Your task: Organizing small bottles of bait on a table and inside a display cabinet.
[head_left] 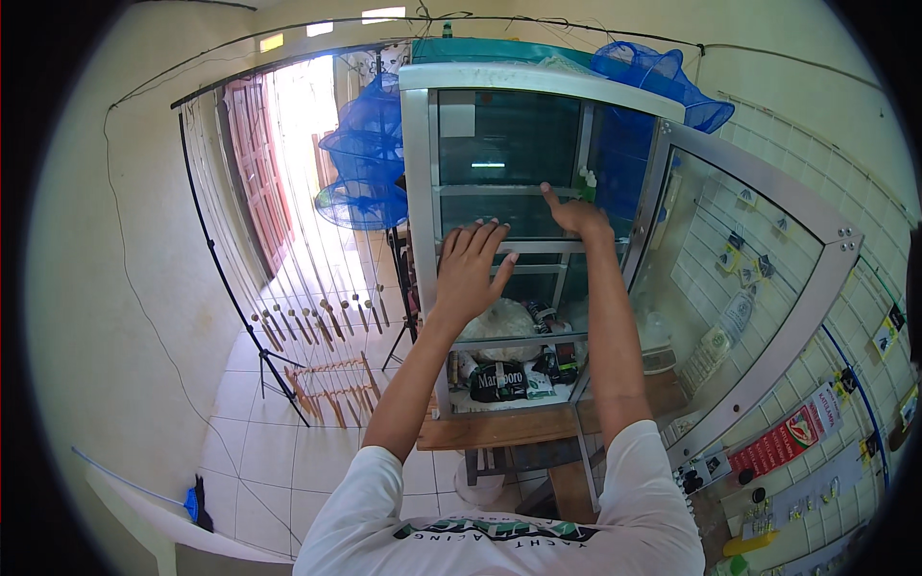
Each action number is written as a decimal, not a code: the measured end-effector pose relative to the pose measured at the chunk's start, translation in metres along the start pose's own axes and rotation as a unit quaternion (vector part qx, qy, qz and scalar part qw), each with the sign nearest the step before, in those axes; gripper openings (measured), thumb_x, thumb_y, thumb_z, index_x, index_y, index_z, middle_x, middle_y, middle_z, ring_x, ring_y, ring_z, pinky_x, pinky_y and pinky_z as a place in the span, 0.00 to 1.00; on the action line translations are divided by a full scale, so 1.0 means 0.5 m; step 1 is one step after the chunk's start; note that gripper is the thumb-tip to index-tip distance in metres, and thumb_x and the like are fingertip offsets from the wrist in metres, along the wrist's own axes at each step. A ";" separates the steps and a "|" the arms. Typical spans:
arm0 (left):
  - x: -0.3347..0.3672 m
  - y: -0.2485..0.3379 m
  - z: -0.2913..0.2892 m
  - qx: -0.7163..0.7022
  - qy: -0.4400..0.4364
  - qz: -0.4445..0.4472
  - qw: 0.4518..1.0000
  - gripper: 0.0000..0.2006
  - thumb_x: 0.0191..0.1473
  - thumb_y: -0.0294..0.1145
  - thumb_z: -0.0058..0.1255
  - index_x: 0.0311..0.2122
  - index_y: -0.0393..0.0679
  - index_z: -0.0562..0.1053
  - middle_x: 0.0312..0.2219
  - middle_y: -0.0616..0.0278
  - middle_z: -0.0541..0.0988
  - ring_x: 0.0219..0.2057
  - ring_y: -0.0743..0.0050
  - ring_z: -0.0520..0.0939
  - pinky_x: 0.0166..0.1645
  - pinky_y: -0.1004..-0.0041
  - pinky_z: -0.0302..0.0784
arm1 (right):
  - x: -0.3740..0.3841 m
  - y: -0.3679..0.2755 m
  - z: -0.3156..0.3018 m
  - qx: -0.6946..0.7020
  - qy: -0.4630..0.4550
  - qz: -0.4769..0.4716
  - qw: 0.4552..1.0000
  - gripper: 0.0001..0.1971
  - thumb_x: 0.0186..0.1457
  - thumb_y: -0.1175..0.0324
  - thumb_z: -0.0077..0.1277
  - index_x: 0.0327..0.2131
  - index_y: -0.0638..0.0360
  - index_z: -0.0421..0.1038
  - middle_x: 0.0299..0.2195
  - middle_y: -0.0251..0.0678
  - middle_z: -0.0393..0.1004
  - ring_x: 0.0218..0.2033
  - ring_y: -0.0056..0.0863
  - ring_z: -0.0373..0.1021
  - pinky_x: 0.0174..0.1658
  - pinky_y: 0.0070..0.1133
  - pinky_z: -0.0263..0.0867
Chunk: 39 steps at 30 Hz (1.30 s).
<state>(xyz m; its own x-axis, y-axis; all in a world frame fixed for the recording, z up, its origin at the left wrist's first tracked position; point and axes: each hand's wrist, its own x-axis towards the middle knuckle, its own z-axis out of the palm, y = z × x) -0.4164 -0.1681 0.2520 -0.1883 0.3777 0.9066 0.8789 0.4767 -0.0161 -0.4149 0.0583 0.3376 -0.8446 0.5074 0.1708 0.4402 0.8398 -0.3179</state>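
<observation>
In front of me stands an aluminium-framed glass cabinet (427, 192) with a door (749, 355) swung out to the right. My left hand (468, 267) lies over a middle rail (538, 247), fingers stretched and slightly spread, holding nothing. Higher and to the right, my right hand (579, 219) reaches into the cabinet with its thumb stuck out; the other fingers are bent and mostly hidden. A small green and white thing (588, 180) shows just above these fingers, its kind unclear. Dark packages (497, 381) and a clear plastic bag (504, 319) lie low inside the cabinet.
Blue net traps (365, 158) hang left of the cabinet; another blue net (663, 82) lies on top. Rods (331, 322) hang from a black stand at left. A wire grid (845, 317) with small hanging packs lines the right wall. The cabinet rests on a wooden bench (509, 432).
</observation>
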 end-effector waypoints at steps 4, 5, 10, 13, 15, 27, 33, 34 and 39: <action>-0.001 -0.001 -0.001 -0.007 0.010 0.001 1.000 0.19 0.59 0.41 0.49 0.53 0.44 0.71 0.50 0.58 0.75 0.55 0.57 0.71 0.60 0.58 0.59 | 0.046 0.015 0.013 0.008 0.018 0.028 0.999 0.56 0.52 0.21 0.15 0.59 0.67 0.63 0.65 0.55 0.53 0.67 0.46 0.50 0.68 0.36 0.45; -0.002 0.001 -0.001 -0.009 0.010 -0.001 1.000 0.19 0.59 0.40 0.49 0.53 0.44 0.71 0.50 0.58 0.75 0.54 0.57 0.71 0.60 0.58 0.59 | 0.053 0.017 0.014 0.008 0.010 0.019 1.000 0.56 0.52 0.21 0.15 0.59 0.67 0.63 0.65 0.55 0.53 0.67 0.46 0.50 0.68 0.36 0.45; 0.001 0.001 -0.001 -0.015 0.010 -0.004 1.000 0.19 0.59 0.40 0.49 0.53 0.44 0.71 0.50 0.58 0.75 0.54 0.58 0.71 0.60 0.58 0.59 | 0.071 0.024 0.017 0.011 0.017 0.025 0.999 0.59 0.48 0.18 0.15 0.59 0.66 0.64 0.63 0.54 0.57 0.67 0.46 0.50 0.67 0.34 0.48; 0.000 -0.001 0.001 -0.015 0.004 -0.005 1.000 0.19 0.59 0.40 0.49 0.53 0.44 0.71 0.50 0.59 0.75 0.54 0.58 0.71 0.60 0.58 0.58 | 0.078 0.028 0.013 0.024 0.009 0.023 0.999 0.58 0.49 0.19 0.15 0.59 0.66 0.63 0.63 0.53 0.57 0.67 0.46 0.51 0.67 0.34 0.48; 0.000 -0.003 0.002 -0.014 -0.006 -0.004 1.000 0.19 0.59 0.40 0.49 0.53 0.45 0.71 0.51 0.59 0.74 0.55 0.58 0.71 0.60 0.58 0.58 | 0.082 0.028 0.011 0.012 -0.023 0.014 1.000 0.57 0.49 0.19 0.17 0.61 0.65 0.60 0.65 0.50 0.55 0.68 0.46 0.49 0.68 0.35 0.46; 0.000 0.001 -0.002 -0.015 -0.010 -0.008 1.000 0.19 0.59 0.39 0.49 0.53 0.45 0.71 0.51 0.59 0.74 0.55 0.58 0.70 0.60 0.59 0.58 | 0.168 0.041 0.051 0.009 -0.051 0.045 0.998 0.48 0.56 0.26 0.22 0.69 0.53 0.44 0.71 0.38 0.37 0.71 0.42 0.34 0.70 0.36 0.33; -0.001 0.002 0.001 -0.005 -0.014 -0.010 1.000 0.19 0.59 0.40 0.49 0.54 0.45 0.70 0.52 0.59 0.73 0.56 0.58 0.69 0.60 0.58 0.57 | 0.145 0.047 0.039 0.024 -0.033 0.027 0.999 0.52 0.53 0.26 0.31 0.68 0.60 0.43 0.70 0.41 0.39 0.70 0.47 0.38 0.70 0.38 0.30; -0.001 0.002 0.002 -0.008 -0.010 -0.010 1.000 0.19 0.59 0.40 0.49 0.54 0.45 0.70 0.52 0.59 0.73 0.56 0.58 0.69 0.60 0.58 0.57 | 0.127 0.046 0.034 -0.022 -0.010 0.023 0.999 0.51 0.54 0.26 0.30 0.68 0.61 0.45 0.70 0.43 0.41 0.70 0.46 0.39 0.70 0.37 0.32; -0.002 0.006 -0.004 0.005 -0.021 -0.005 1.000 0.21 0.58 0.41 0.49 0.55 0.45 0.69 0.53 0.58 0.72 0.57 0.57 0.68 0.61 0.57 0.56 | 0.011 0.036 -0.022 -0.013 -0.070 -0.042 0.997 0.45 0.59 0.31 0.28 0.64 0.62 0.55 0.66 0.48 0.52 0.68 0.44 0.47 0.68 0.36 0.43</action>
<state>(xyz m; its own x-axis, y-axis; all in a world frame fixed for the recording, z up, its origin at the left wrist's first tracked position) -0.4126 -0.1683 0.2520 -0.2146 0.4059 0.8884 0.8724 0.4887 -0.0125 -0.4085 0.0783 0.3432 -0.9123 0.4045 0.0641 0.3719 0.8838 -0.2837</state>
